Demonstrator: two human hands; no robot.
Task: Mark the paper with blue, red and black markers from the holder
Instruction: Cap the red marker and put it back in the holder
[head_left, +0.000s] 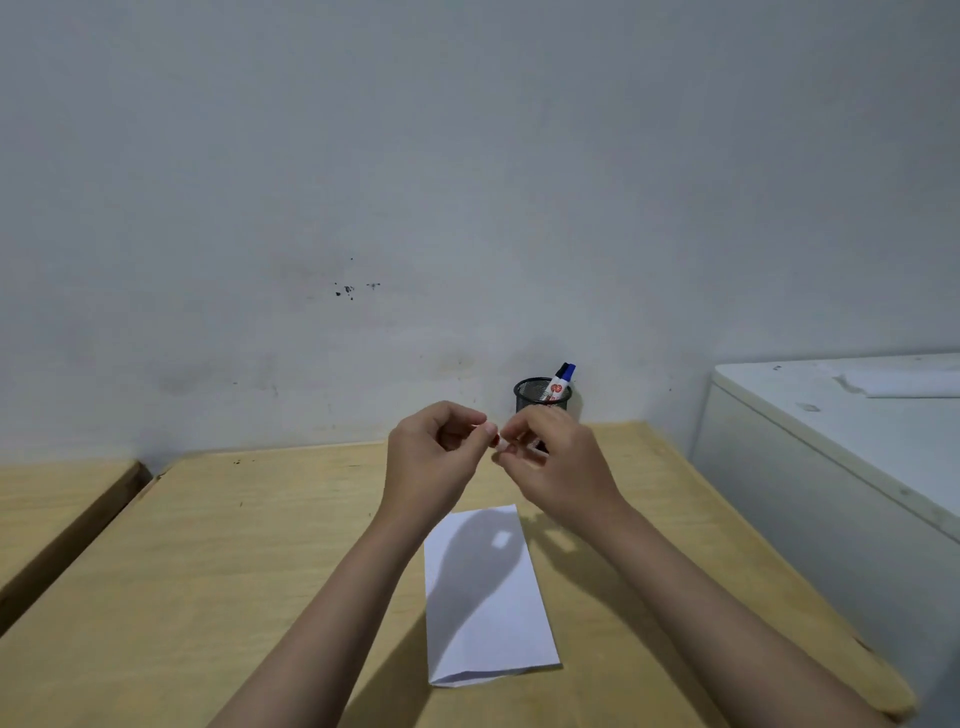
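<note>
Head view: both hands, left (434, 457) and right (556, 462), pinch a marker (500, 446), seemingly red, above the paper (483, 597) on the tabletop (234, 545); uncapping, or perhaps recapping, precedes the next mark.

Wooden table (260, 571), paper (483, 597), mesh holder (540, 397)

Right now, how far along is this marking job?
Early, it seems. The paper lies on the table with no marks visible. The left hand and right hand together hold a marker above it, perhaps uncapping it; its colour is unclear. A blue-capped marker waits in the holder. All marking remains.
</note>
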